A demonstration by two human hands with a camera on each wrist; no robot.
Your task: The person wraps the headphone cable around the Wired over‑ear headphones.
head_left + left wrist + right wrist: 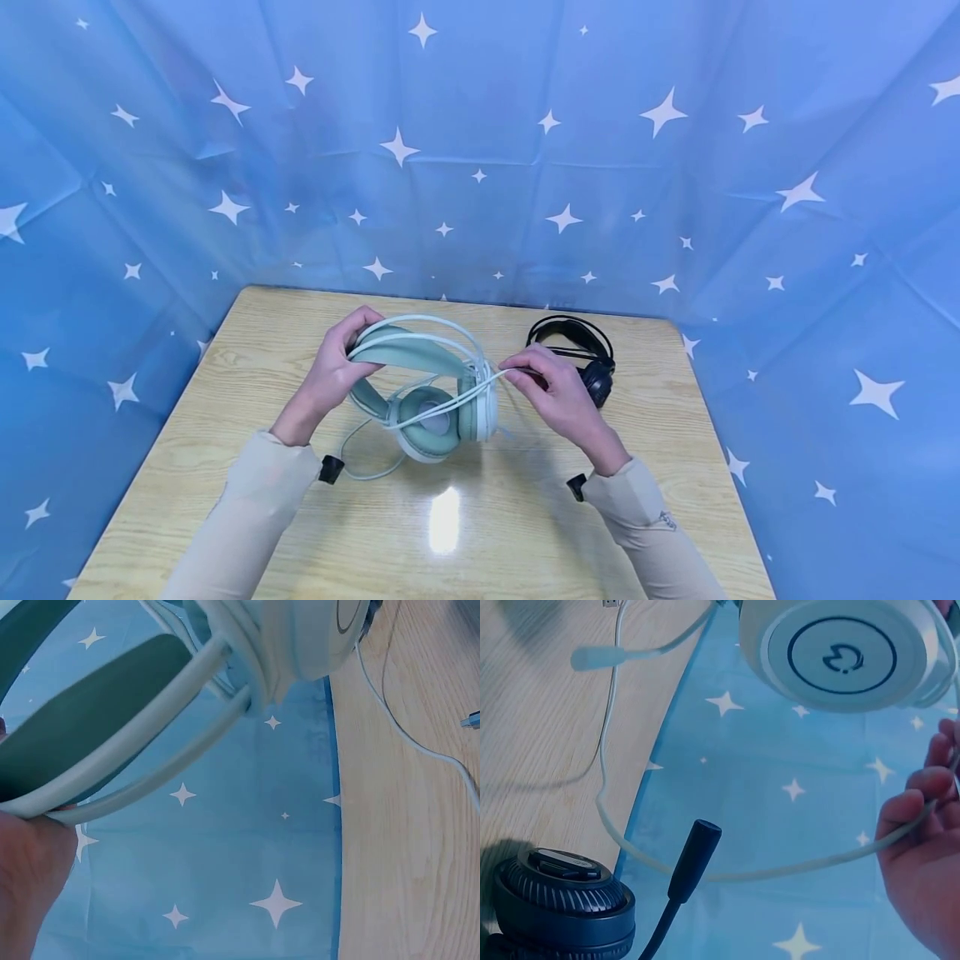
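A mint-green and white headset (408, 353) is held up over the table, tilted. My left hand (330, 365) grips its headband at the left end, thumb below and fingers above. My right hand (553, 392) pinches the headset's thin white cable (802, 868) to the right of the ear cups. Strands of that cable cross in front of the cups, and one loop hangs down toward the table. In the right wrist view, one ear cup (842, 656) shows a ringed logo, with a pale microphone boom (598, 658) beside it.
Behind my right hand lies a black headset (597, 382) with a black microphone (694, 859), on the wooden table (247, 350). A metal cable plug (471, 721) rests on the wood. A blue star-patterned curtain (480, 100) surrounds the table's back and sides.
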